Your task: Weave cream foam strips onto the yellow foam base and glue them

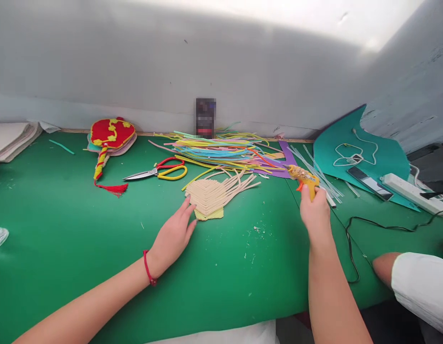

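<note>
Touching the cream woven piece [207, 195] on the green tabletop [239, 272], the left hand [173, 237] has a loosely spread grip; the grip of the right hand [316, 212] encloses a yellow glue gun [309, 178].

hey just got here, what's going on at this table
A person is handling a woven piece made of pale strips whose loose ends fan out to the right. The left hand has its fingers at the piece's near left edge, while the right hand grips a yellow glue gun, its nozzle pointing left, away from the piece. Behind the piece lies a heap of colored strips, with scissors and a red fan farther left.
</note>
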`<action>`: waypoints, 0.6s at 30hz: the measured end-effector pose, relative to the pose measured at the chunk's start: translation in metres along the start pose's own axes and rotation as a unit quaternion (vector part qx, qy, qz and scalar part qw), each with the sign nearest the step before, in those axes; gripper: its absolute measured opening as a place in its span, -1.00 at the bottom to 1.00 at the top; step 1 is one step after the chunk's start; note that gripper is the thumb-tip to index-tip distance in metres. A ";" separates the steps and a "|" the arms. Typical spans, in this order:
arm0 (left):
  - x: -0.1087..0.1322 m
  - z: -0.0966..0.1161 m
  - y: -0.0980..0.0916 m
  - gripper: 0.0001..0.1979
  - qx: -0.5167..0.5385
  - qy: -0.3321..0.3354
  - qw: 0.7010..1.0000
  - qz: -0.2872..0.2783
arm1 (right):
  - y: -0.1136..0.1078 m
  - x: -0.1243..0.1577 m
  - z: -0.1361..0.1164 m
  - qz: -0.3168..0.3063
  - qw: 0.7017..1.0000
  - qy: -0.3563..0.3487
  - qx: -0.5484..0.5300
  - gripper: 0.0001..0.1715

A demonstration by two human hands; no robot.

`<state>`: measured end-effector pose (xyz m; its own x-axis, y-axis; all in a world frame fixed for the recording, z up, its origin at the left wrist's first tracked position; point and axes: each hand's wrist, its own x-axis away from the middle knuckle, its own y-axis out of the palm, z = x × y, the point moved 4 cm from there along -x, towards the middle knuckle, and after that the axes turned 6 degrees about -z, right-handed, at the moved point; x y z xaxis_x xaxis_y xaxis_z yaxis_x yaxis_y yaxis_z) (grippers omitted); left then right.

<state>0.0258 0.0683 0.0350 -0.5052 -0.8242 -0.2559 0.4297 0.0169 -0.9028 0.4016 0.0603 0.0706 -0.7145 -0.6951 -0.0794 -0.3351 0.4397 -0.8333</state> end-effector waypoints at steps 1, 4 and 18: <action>-0.004 -0.007 -0.005 -0.67 0.022 0.000 1.000 0.005 | 0.001 0.013 -0.009 -0.029 1.000 -0.006 -0.011 -0.34; -0.020 -0.027 -0.018 -0.79 0.057 0.028 0.998 -0.015 | 0.012 0.057 -0.038 -0.118 0.991 -0.049 -0.030 -0.21; -0.070 -0.047 -0.003 -0.79 0.055 0.205 0.966 -0.148 | 0.058 0.128 -0.056 -0.133 0.990 -0.055 0.006 -0.24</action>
<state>0.0246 0.1527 0.0390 -0.8626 -0.4893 -0.1283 0.2863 -0.2630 -0.9213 0.2559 0.0292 0.0426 -0.5305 -0.8433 0.0858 -0.4948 0.2259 -0.8391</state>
